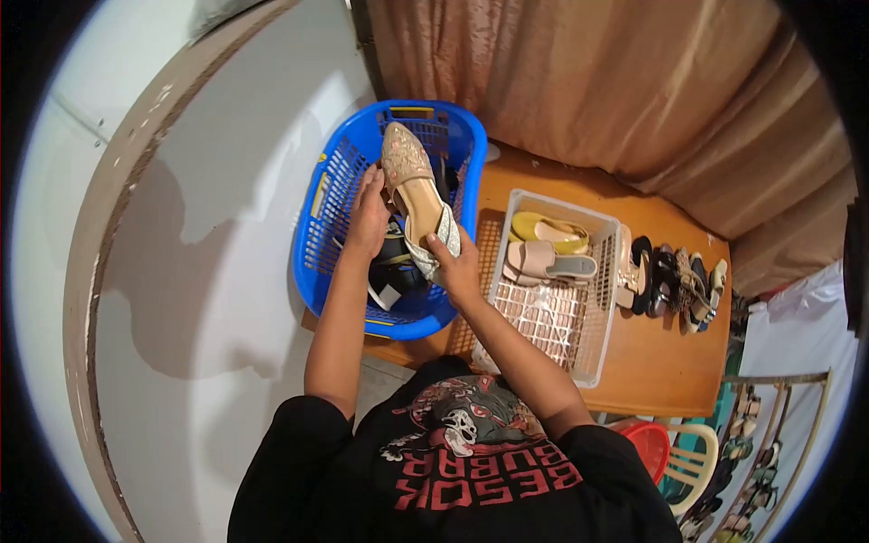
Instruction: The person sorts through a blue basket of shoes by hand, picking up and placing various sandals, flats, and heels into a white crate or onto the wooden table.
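Over the blue plastic basket, a beige flat shoe with a pointed, embroidered toe is held up with its toe away from me. My right hand grips it at the heel end, thumb on the glittery silver strap. Along the shoe's left side near the toe, my left hand presses with its fingers together; part of its grip is hidden. Dark shoes lie inside the basket beneath, partly covered by my hands.
Right of the basket, a white plastic crate holds yellow flats and pink slide sandals. Several shoes line the wooden table. A brown curtain hangs behind, and a shoe rack and chairs stand at lower right.
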Tool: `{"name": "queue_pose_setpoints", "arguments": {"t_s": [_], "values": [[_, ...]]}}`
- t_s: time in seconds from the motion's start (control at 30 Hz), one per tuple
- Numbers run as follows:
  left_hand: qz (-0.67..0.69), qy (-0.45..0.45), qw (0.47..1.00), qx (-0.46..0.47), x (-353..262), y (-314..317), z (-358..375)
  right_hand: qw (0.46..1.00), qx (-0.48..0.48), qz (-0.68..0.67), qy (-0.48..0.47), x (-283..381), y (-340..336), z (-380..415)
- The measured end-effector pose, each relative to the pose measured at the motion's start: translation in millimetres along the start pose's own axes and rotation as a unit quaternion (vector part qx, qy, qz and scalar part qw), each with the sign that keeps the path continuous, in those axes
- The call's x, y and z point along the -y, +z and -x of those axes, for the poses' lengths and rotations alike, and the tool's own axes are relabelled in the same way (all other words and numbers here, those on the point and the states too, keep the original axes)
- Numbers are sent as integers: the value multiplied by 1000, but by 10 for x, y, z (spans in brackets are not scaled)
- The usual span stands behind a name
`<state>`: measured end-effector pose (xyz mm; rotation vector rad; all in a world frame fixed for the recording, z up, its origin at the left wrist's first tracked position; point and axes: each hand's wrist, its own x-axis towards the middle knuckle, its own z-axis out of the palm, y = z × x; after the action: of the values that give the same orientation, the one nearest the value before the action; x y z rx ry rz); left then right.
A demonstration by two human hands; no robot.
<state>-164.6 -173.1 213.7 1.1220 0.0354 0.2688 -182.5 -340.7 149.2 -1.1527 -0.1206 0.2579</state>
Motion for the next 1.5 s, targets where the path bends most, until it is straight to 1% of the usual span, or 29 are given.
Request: {"name": "queue_pose_setpoints", "arguments": {"t_s": [0.03, 0.1, 0.17, 0.27, 0.33, 0.37, 0.43, 0.47, 0.5, 0.53, 0.57, 0.63, 0.7, 0.77, 0.8, 0.83, 0.9, 0.93, 0.97, 1.03, 1.07, 1.1, 1.13, 1.17, 1.23, 1.3, 1.37, 1.43, 1.5], "values": [[2, -8, 1000, 6, 86, 49, 50, 1000, -10, 0, 1, -12, -43, -6], [-160, -21, 987, 13, 267, 131, 163, 998, -20, -8, -60, -43, -145, 7], [-120, -45, 991, 33, 245, 408, 379, 999, -19, -4, -48, 112, -259, 110], [-143, -33, 988, 47, 388, 572, 478, 998, -33, -2, -57, 226, -496, 227], [-239, -76, 964, 86, 390, 707, 522, 996, -43, 16, -79, 210, -705, 316], [-235, -80, 965, 89, 454, 764, 524, 995, -54, 23, -83, 212, -817, 362], [-258, -48, 957, 125, 594, 891, 510, 995, -62, 41, -63, 302, -1044, 473], [-277, -60, 951, 122, 676, 964, 523, 993, -71, 68, -69, 300, -1180, 504], [-230, -63, 965, 113, 717, 1122, 563, 989, -81, 94, -75, 311, -1310, 540], [-254, -54, 961, 93, 843, 1214, 599, 991, -94, 82, -40, 345, -1425, 584], [-278, -45, 957, 73, 998, 1288, 637, 990, -85, 97, -56, 358, -1563, 594], [-288, -75, 951, 77, 1265, 1429, 698, 997, -77, 12, -28, 337, -1901, 615], [-301, -100, 946, 70, 1490, 1558, 769, 997, -64, 34, -13, 368, -2224, 715], [-203, -136, 964, 101, 1709, 1669, 898, 995, -49, 82, 13, 445, -2528, 827], [-261, -116, 953, 101, 1934, 1664, 963, 989, -47, 139, 27, 555, -2630, 897], [-260, -115, 954, 94, 1982, 1730, 1026, 979, -47, 193, 41, 674, -2723, 952], [-238, -266, 932, 64, 2085, 1868, 1169, 987, -6, 158, 36, 546, -3114, 930], [-244, -235, 941, 24, 2166, 1971, 1277, 981, -9, 181, 70, 571, -3194, 927], [-247, -235, 940, 24, 2239, 2036, 1345, 973, -14, 204, 106, 583, -3269, 934], [-96, -350, 930, -57, 2284, 2185, 1463, 965, -12, 226, 133, 669, -3359, 921], [-10, -392, 920, -15, 2396, 2116, 1519, 946, 5, 263, 187, 680, -3428, 890], [-10, -388, 921, -18, 2466, 2135, 1582, 923, 23, 300, 239, 686, -3503, 855], [38, -420, 906, -43, 2529, 2164, 1649, 914, 41, 312, 257, 684, -3552, 823], [86, -451, 886, -68, 2589, 2179, 1715, 914, 45, 311, 256, 674, -3596, 797], [101, -452, 884, -65, 2801, 2121, 1800, 916, 63, 293, 267, 657, -3628, 786], [132, -459, 872, -107, 2955, 2109, 1859, 919, 65, 292, 257, 604, -3652, 766], [154, -468, 861, -128, 3007, 2120, 1857, 873, 128, 435, 182, 440, -3757, 635], [178, -475, 851, -137, 3029, 2103, 1809, 853, 141, 475, 164, 419, -3728, 497], [167, -491, 839, -164, 3086, 2068, 1737, 770, 235, 586, 94, 388, -3692, 350]]}}
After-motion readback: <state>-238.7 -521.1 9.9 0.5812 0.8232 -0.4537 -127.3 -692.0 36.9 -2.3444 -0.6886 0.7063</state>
